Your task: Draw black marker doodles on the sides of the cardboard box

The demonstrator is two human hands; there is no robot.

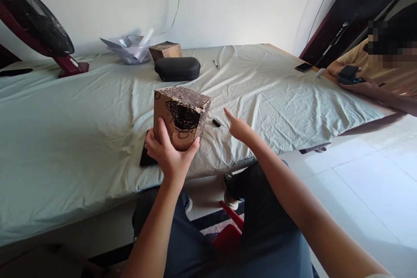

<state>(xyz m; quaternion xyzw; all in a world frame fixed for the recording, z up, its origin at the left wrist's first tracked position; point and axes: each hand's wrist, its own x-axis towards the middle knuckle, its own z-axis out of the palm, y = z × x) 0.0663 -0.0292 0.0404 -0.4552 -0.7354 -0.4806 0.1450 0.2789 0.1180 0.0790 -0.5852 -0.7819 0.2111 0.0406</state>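
My left hand (171,152) grips a small cardboard box (179,117) from its near side, thumb and fingers spread across it. Dense black scribbles cover the box's top and part of its sides. Under it and my hand, a flat black object (147,156) is partly hidden at the table's edge. My right hand (240,129) hovers to the right of the box with its index finger stretched out; its other fingers look folded, and I see nothing in it. A small black piece like a pen cap (216,123) lies on the cloth between the box and my right hand.
A pale green cloth (81,130) covers the table. Toward the wall are a black zip case (177,69), another cardboard box (166,50), a clear plastic container (130,50) and a pen (216,64). A fan (39,26) stands left; a phone (303,67) and a seated person (384,69) are right.
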